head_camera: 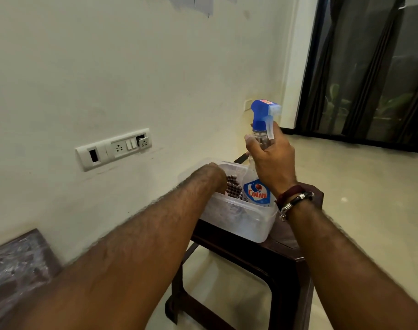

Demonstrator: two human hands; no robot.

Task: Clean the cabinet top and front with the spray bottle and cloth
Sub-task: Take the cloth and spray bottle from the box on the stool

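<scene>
The spray bottle (259, 184) is gripped around its clear neck by the right hand (272, 156), fingers curled tight, and is held upright over the translucent plastic box (238, 217) that is set on the dark stool (281, 256). The left hand (215, 169) is reached down into the box beside a brown checked item (233, 186), possibly the cloth, and its fingers are hidden, so its grasp cannot be told.
</scene>
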